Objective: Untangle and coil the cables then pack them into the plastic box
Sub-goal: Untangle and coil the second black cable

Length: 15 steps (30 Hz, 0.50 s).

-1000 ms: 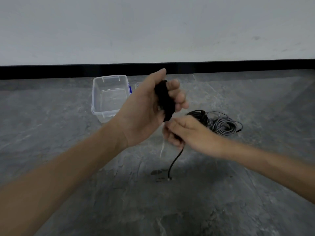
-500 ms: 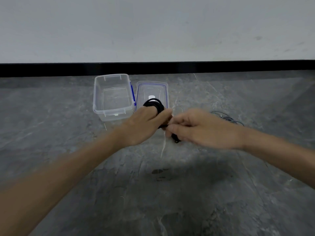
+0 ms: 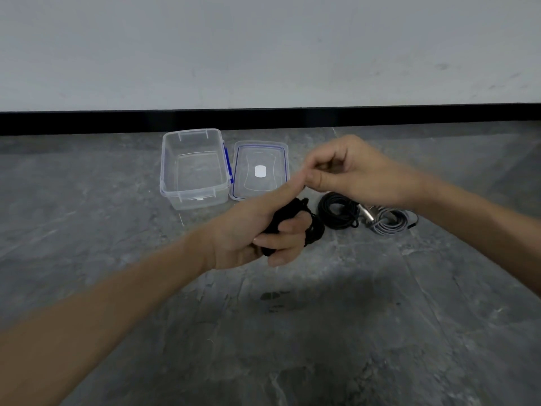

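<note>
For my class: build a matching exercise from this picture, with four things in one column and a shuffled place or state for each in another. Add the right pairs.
1. plastic box
2. lid
3. grey cable
4. left hand

a. grips a black coiled cable
b. lies flat, just right of the plastic box
c. lies furthest right
d. stands open, nothing inside

Pairs: 1-d, 2-b, 3-c, 4-a

Wall [image 3: 263, 48]: plain pale grey, with faint marks at the right.
Skirting [image 3: 87, 123]: black band along the wall's foot.
Floor [image 3: 366, 361]: dark grey veined stone slabs with thin joints.
Stain [image 3: 273, 296]: small dark patch on the floor.
Light: dim and even.
</note>
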Tool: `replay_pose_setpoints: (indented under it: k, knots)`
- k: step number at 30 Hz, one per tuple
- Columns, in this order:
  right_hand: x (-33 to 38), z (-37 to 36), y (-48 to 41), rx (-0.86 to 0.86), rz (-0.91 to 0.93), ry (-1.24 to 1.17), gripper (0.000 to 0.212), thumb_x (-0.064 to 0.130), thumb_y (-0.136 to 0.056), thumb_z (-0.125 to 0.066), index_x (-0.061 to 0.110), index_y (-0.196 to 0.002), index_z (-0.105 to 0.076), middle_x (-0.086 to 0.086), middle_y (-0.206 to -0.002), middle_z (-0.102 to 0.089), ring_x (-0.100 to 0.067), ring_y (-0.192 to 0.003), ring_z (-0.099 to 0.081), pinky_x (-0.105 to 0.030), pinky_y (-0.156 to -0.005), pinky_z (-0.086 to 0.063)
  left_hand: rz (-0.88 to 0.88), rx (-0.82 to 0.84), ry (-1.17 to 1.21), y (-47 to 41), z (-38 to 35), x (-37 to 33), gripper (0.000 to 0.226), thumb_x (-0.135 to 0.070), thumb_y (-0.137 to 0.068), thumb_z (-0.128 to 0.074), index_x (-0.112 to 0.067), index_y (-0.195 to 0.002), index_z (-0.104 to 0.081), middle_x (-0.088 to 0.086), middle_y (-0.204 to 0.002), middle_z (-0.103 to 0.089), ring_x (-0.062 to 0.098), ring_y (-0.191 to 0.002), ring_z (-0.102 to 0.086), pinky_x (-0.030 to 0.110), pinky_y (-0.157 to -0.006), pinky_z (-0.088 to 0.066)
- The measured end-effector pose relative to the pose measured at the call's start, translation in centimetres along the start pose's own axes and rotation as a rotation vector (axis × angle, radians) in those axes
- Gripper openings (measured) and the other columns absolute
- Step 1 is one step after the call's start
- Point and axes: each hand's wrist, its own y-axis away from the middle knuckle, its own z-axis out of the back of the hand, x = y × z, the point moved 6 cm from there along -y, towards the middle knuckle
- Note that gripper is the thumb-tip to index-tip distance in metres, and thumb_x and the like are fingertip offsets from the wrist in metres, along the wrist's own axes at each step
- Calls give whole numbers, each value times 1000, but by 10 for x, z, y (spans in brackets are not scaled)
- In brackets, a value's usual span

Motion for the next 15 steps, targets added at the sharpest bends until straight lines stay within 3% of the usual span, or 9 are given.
replay_pose_setpoints:
  k: [3, 8, 11, 13, 15]
  knots:
    - [-18, -15, 5, -22, -98, -171, 33, 23, -94, -48, -7, -88, -61, -13, -71, -50, -17, -63, -43, -19, -59, -40, -74, -28, 141, -1, 0, -8, 59, -53, -89, -31, -22, -39, -36, -8, -29, -23, 13, -34, -39, 18, -46, -39]
    - [-30, -49, 15, -78, -268, -349, 33, 18, -104, -37, -2, -89, -58, -18, -75, -53, -11, -53, -45, -22, -54, -39, -210, -217, 322, -3, 15, -17, 63, -41, -95, -35, -21, -35, -34, -4, -26, -24, 13, -33, -41, 17, -46, -43]
    - [-28, -58, 20, -114, -352, -469, 35, 18, -104, -38, 5, -79, -58, -9, -68, -56, -10, -52, -47, -27, -57, -41, -267, -333, 329, -1, 23, -17, 60, -40, -90, -44, -21, -35, -33, -3, -26, -22, 14, -35, -41, 20, -49, -43]
    - [-22, -67, 27, -61, -390, -436, 28, 14, -104, -40, 7, -85, -60, -2, -67, -60, -10, -53, -50, -22, -56, -43, -296, -423, 303, 0, 32, -18, 54, -44, -82, -50, -22, -35, -34, -3, -28, -24, 13, -40, -44, 22, -55, -40]
    - [-17, -77, 33, -7, -418, -358, 18, 7, -102, -42, 7, -105, -60, -2, -70, -63, -10, -55, -53, -19, -54, -45, -321, -518, 275, -1, 43, -17, 54, -46, -86, -50, -22, -38, -40, -3, -32, -30, 13, -46, -50, 21, -58, -43]
